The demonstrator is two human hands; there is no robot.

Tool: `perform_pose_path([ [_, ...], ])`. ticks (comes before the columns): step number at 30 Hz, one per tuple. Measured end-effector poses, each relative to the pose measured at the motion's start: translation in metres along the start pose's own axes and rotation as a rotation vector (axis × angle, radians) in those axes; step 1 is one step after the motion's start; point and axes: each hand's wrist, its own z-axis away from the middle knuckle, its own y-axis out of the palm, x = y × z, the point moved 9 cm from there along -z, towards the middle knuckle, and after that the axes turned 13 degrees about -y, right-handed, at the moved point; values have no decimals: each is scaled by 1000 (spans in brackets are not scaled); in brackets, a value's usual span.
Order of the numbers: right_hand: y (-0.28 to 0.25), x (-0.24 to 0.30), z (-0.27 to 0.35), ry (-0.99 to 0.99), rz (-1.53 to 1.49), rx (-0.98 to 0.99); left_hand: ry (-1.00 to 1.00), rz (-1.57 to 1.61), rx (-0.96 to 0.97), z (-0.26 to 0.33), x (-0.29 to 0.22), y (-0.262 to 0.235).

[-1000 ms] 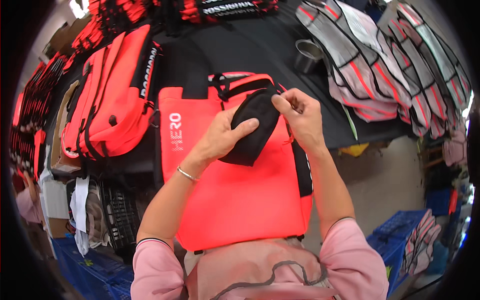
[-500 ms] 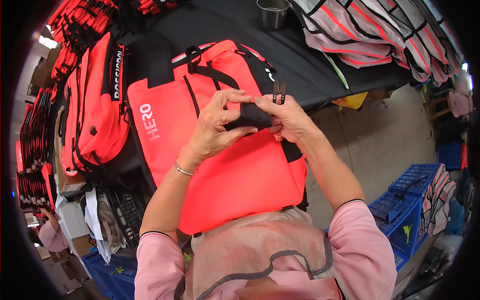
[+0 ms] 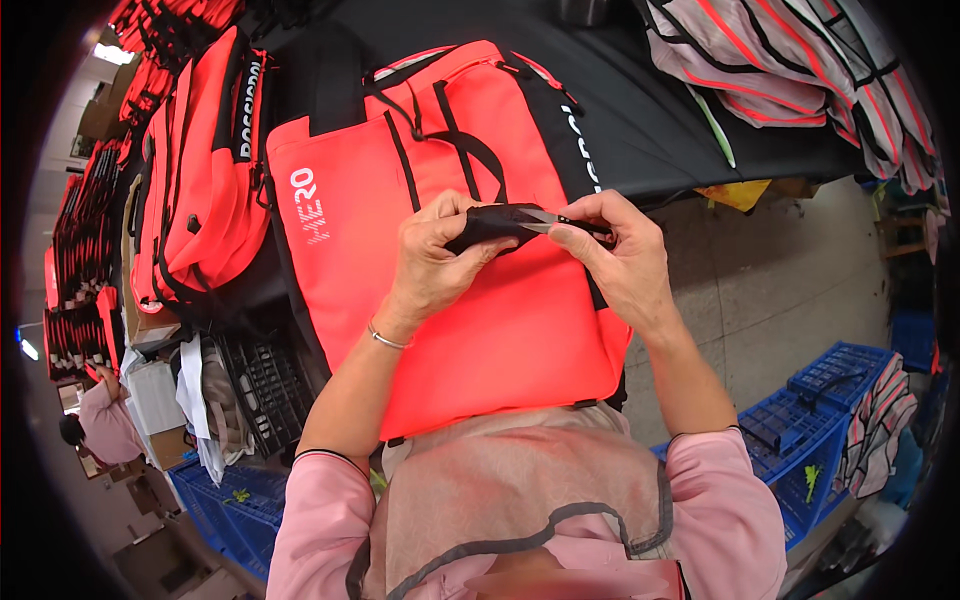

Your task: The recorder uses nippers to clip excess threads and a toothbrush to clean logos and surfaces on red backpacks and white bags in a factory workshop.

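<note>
My left hand [image 3: 432, 255] is closed on a piece of black fabric [image 3: 490, 224], held up over a bright coral-red backpack [image 3: 470, 350]. In my right hand [image 3: 625, 255] is a small pair of thread snips [image 3: 540, 218]. Their pointed blades reach left and lie against the black fabric; whether they cut a thread is too small to tell. The backpack lies flat, its lower end against my apron [image 3: 520, 480]. A black strap [image 3: 475, 150] loops over its upper part, beyond my hands.
Another coral-red backpack [image 3: 190, 190] stands at the left. Grey and coral bags [image 3: 770, 60] are heaped far right on the black-covered table [image 3: 640, 130], near a green-and-white knife-like tool [image 3: 714, 130]. Blue crates [image 3: 770, 430] stand lower right. A person [image 3: 105, 420] is at far left.
My right hand has turned the snips from pointing away to pointing left, blades now at the black fabric. The whole view has shifted slightly, with the backpack appearing higher.
</note>
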Motion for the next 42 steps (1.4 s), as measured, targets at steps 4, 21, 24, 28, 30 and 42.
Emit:
perform_pose_path([
  [4,4,-2,-3,-47,47,47,30,-38,29,2,1,2],
  [21,6,-20,1,100,-138,60,-99,44,114,4,10,9],
  [24,11,-16,1,9,-32,92,-105,-4,143,5,8,10],
  [28,12,-15,5,36,-51,102,-102,4,122,10,9,9],
  [30,13,-13,5,26,-35,110,-126,4,136,12,15,11],
  [42,-11,-26,11,30,126,19,-96,-328,166,142,11,-11],
])
